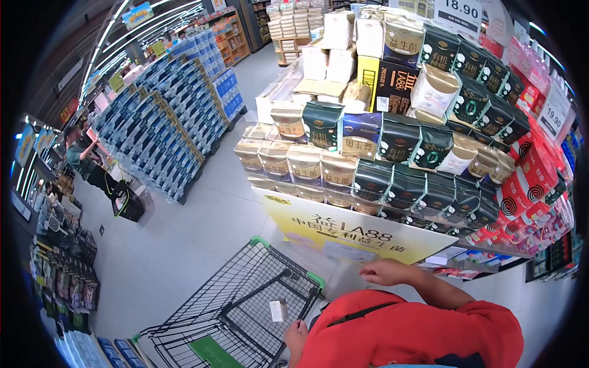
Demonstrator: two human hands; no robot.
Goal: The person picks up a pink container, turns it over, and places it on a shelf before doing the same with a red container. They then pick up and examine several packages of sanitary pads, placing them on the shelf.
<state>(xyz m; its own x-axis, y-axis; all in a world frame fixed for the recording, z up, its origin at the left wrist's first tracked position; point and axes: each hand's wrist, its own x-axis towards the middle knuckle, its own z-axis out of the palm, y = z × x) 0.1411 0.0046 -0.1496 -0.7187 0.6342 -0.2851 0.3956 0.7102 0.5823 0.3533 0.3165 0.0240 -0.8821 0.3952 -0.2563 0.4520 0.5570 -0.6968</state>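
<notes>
A wire shopping cart [230,270] with green corners stands in front of me, to the left of my red-sleeved body. A small white box [278,310] lies in it. My left hand [296,335] is at the cart's near side, fingers curled at its edge; the exact grip is partly hidden. My right hand [381,272] is held out before my body, fingers loosely curled, with nothing visible in them. It is nearest the yellow and white sign board [362,236] at the foot of a display of stacked gold and dark green bags [371,178].
Blue stacked cartons [165,116] rise at the left across the pale floor [208,214]. A person [83,159] stands beside them with a black basket cart [127,202]. Red packages [529,184] and price signs [459,13] are at the right. Shelved goods [64,276] line the far left.
</notes>
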